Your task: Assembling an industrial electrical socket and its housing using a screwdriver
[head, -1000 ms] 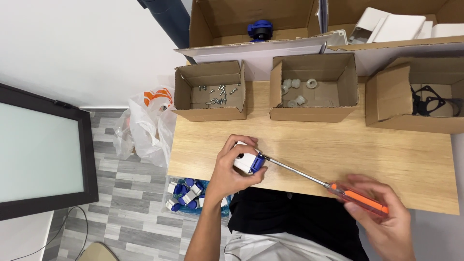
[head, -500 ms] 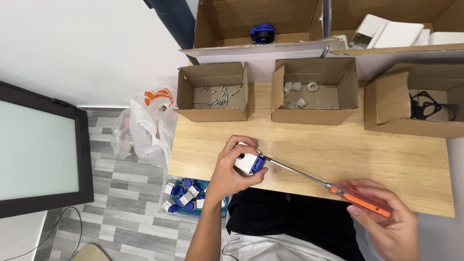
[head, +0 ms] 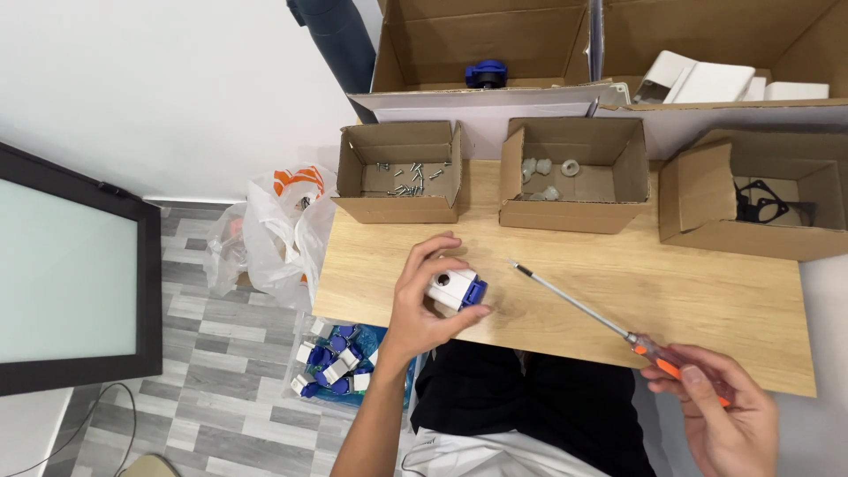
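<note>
The screwdriver (head: pixel 609 327) no longer meets the white and blue part (head: pixel 456 289): its tip now sits apart from it, off toward the right hand (head: pixel 720 413), which has drawn back with the orange handle. The left hand (head: pixel 424 300) now shows the part's white face more openly.

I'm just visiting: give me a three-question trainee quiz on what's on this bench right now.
1. True or false: the screwdriver tip touches the white-and-blue part.
2. Which hand holds the orange handle: A left hand, B right hand?
3. Fill in: the screws lie in the ____ of the three small open boxes along the wooden table.

Key: 1 false, the tip is apart from it; 2 B; 3 leftmost.
</note>
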